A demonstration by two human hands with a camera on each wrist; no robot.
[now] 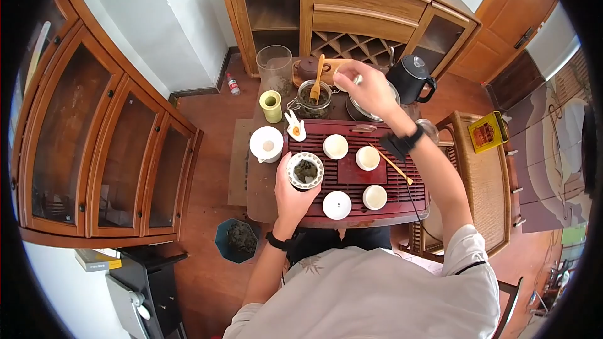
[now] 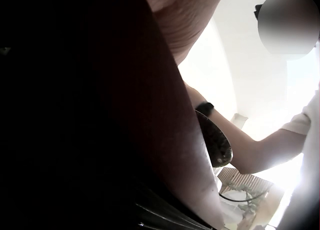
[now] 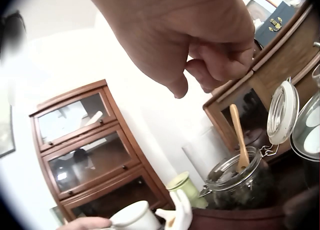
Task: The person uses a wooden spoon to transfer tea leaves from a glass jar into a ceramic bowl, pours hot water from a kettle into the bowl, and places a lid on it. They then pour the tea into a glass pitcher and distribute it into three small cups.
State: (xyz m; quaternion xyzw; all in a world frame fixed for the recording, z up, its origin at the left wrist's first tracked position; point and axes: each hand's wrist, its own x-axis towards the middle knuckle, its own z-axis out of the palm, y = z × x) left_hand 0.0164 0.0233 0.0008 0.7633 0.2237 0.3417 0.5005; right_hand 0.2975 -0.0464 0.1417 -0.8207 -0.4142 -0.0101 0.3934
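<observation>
My left hand (image 1: 295,198) grips a white cup with an openwork rim (image 1: 305,171), dark tea leaves inside it. The same cup (image 3: 132,216) shows at the bottom of the right wrist view. My right hand (image 1: 369,91) hangs in the air beyond the tea tray, to the right of an open glass jar (image 1: 313,102). In the right wrist view its fingers (image 3: 220,65) are loosely curled, with nothing visible between them. The jar (image 3: 235,187) contains tea leaves and a wooden scoop (image 3: 241,140); its hinged lid (image 3: 283,112) stands open.
Several white cups, one of them here (image 1: 335,147), stand on the slatted red tea tray (image 1: 402,196). Left of it are a white spouted pitcher (image 1: 266,144), a hand-shaped ornament (image 1: 295,127) and a green vase (image 1: 271,106). A black kettle (image 1: 411,78) stands far right.
</observation>
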